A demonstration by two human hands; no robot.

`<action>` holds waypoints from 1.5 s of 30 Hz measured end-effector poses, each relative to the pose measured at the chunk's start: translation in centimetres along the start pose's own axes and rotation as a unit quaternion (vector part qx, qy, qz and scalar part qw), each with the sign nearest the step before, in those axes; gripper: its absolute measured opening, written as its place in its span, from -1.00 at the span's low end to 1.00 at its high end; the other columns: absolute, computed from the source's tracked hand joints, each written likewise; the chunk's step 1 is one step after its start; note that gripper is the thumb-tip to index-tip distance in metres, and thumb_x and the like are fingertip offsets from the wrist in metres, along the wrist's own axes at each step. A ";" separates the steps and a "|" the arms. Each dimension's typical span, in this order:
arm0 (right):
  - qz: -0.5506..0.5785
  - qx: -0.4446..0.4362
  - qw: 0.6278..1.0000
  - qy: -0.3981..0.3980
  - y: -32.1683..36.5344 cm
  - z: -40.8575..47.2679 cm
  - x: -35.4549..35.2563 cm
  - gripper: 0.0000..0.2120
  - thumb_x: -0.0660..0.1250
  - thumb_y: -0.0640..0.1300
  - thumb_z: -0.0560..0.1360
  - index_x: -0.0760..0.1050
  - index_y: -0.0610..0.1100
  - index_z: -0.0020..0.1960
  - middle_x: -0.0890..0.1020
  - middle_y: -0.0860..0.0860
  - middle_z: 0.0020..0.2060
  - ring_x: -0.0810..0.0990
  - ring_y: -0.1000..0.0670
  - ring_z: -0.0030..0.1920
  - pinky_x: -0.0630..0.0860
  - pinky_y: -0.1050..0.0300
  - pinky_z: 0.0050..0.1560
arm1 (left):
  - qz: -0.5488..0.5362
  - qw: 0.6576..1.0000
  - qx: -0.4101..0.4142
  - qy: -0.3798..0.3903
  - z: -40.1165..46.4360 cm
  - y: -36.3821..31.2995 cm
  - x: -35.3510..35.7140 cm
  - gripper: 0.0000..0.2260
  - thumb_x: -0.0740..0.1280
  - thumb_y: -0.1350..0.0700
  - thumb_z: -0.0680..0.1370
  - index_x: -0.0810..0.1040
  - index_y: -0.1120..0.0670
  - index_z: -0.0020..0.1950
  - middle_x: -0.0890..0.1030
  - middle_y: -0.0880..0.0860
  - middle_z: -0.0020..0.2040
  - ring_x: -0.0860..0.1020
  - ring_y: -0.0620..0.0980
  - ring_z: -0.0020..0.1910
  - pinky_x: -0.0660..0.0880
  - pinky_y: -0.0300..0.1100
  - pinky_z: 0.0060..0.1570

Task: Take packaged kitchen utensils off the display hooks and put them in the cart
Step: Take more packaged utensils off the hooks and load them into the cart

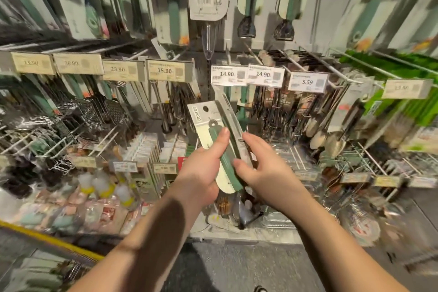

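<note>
My left hand grips a packaged utensil, a green-handled tool on a white card with a hang hole, held tilted in front of the display. The thumb lies along the green handle. A second card sits just behind it. My right hand is at the right edge of the packages, its fingers and thumb spread around them; I cannot tell if it holds them. A dark metal utensil head hangs below both hands. The cart's yellow rim shows at the lower left.
Rows of wire hooks carry packaged utensils: graters at the left, peelers above, green packs at the right. Price tags such as 14.90 line the hook ends. Grey floor lies below the shelf base.
</note>
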State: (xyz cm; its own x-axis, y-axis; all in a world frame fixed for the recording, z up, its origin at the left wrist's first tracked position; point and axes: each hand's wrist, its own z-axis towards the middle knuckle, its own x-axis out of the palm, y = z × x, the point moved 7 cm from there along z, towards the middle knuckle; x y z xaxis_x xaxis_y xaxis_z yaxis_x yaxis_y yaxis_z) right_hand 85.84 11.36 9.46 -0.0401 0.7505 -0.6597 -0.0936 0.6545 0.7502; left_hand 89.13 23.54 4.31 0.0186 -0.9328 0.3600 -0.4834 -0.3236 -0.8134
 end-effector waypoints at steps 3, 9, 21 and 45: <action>0.065 0.029 0.997 0.006 -1.2 -0.3 0.2 -0.49 0.21 0.00 0.63 0.24 0.14 0.57 0.44 0.24 0.38 0.45 0.34 0.21 0.41 0.28 0.28 | 0.032 0.999 -0.004 0.013 -0.2 0.4 0.1 -0.42 0.63 -0.21 0.25 0.66 0.02 0.18 0.72 0.14 0.07 0.70 0.23 0.02 0.57 0.20 0.15; 0.131 0.018 0.991 -0.006 -2.0 -0.3 -0.9 -0.69 0.31 -0.12 0.62 0.50 0.16 0.31 0.63 0.40 -0.29 0.55 0.34 -0.38 0.36 0.48 -0.41 | 0.075 0.997 0.016 0.000 0.0 0.0 0.1 -0.64 0.59 -0.16 0.30 0.71 0.02 -0.02 0.73 0.09 0.01 0.69 0.15 0.03 0.57 0.15 0.18; 0.309 0.086 0.946 -0.036 -5.6 0.2 -3.4 -0.77 0.42 -0.10 0.55 0.58 0.04 0.20 0.73 0.15 0.01 0.71 0.12 0.02 0.60 0.22 0.01 | -0.038 0.995 0.027 0.087 -1.0 -1.7 3.1 -0.75 0.38 0.10 0.58 0.63 0.11 0.24 0.71 0.15 0.09 0.69 0.18 0.07 0.55 0.16 0.18; 0.014 -0.036 0.965 -0.258 0.7 3.9 -15.8 -0.70 0.38 0.08 0.51 0.46 0.21 0.22 0.60 0.37 -0.12 0.57 0.40 -0.14 0.41 0.50 -0.32 | 0.038 0.973 0.169 0.151 -1.6 -12.2 11.0 -0.75 0.40 0.15 0.56 0.62 0.18 0.21 0.71 0.16 0.09 0.68 0.15 0.10 0.60 0.12 0.10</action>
State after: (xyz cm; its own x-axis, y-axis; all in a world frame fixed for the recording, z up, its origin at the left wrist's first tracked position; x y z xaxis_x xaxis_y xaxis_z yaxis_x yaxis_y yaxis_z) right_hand 90.31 0.32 20.64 0.4553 0.7257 -0.5159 -0.1685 0.6392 0.7504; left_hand 93.82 17.46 18.92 -0.2887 -0.8838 0.3682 -0.1557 -0.3362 -0.9288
